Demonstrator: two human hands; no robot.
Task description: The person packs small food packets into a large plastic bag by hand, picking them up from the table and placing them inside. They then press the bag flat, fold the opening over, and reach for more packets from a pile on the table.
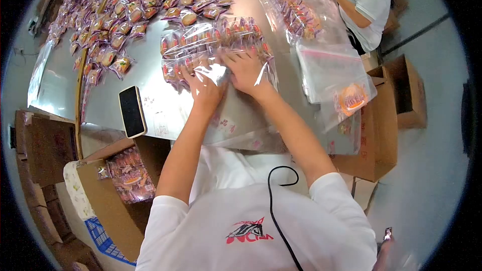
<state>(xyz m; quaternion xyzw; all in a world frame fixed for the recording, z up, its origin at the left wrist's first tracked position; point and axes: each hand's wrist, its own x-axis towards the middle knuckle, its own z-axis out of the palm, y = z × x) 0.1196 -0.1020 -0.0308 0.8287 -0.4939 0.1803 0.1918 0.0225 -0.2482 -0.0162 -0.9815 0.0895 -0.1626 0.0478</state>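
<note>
A large clear plastic bag (251,138) lies on the metal table, with rows of small wrapped cakes (188,40) inside its far part. My left hand (205,81) rests on the near edge of the rows at the left, under or against shiny film; its fingers look spread. Beside it, my right hand (246,72) presses on the bag with fingers apart, close to the middle of the rows. The two hands nearly touch. Some fingertips are blurred by glare and film.
Loose wrapped cakes (135,12) are heaped at the far left. A phone (132,112) lies left of my arms. Stacked empty bags (329,70) and another filled bag (296,12) are at the right. Cardboard boxes (376,125) flank the table; a co-worker (369,10) is at the far right.
</note>
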